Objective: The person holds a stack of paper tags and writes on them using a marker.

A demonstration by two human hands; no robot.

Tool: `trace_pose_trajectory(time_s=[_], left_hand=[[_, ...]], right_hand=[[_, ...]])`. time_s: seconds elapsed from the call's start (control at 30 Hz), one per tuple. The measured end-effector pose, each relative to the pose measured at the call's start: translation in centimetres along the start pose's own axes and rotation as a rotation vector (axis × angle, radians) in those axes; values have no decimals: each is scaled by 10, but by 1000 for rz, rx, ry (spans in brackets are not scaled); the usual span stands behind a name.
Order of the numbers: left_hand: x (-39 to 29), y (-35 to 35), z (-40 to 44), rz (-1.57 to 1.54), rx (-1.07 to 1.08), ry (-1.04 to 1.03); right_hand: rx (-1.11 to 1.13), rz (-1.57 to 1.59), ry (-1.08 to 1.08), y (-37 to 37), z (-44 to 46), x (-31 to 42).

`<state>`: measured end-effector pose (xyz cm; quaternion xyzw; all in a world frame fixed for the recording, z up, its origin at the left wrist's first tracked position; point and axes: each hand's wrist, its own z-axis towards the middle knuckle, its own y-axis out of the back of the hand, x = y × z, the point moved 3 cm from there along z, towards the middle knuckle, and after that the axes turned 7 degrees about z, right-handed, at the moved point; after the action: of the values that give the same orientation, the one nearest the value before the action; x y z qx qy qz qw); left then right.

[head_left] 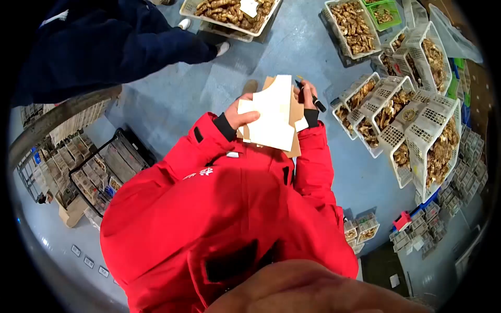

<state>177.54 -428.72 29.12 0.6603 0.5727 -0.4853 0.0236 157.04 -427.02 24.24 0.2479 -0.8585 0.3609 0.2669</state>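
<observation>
My left hand [241, 113] grips a small stack of white paper sheets [272, 117] at its left side, thumb lying on top. Behind the sheets, a piece of brown cardboard [297, 110] shows along the right edge and at the top. A black marker [317, 103] slants down to the right through the fingers of my right hand [308, 93], beside the cardboard's right edge. Whether these fingers also touch the cardboard is hard to make out. No writing can be read on the top sheet.
White plastic crates [412, 117] of brown, knobbly pieces stand on the right. Another such crate [229, 15] sits ahead, with a paper on its contents. A person in dark clothing [120, 47] is ahead on the left. A black-framed cart [112, 161] stands at left on the blue floor [172, 99].
</observation>
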Motion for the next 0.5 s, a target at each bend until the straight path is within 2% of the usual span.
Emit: trace_pose_trajectory(time_s=[0.2, 0.27, 0.3, 0.33, 0.4, 0.47, 0.5], left_hand=[[-12, 4, -4, 59, 31, -5], [-16, 12, 2, 117, 62, -74], [-18, 12, 6, 131, 108, -112], [-19, 12, 13, 133, 152, -150], [-32, -7, 25, 158, 243, -83], [-47, -35, 40, 212, 359, 46], [-43, -50, 49, 205, 401, 127]], right_hand=[[-176, -251, -120, 36, 15, -30], [-176, -288, -138, 16, 9, -21], [-114, -286, 5, -4, -3, -1], [68, -471, 123, 0, 1, 4], [16, -164, 73, -2, -12, 26], [83, 81, 313, -7, -42, 71], [115, 30, 400, 2, -60, 99]])
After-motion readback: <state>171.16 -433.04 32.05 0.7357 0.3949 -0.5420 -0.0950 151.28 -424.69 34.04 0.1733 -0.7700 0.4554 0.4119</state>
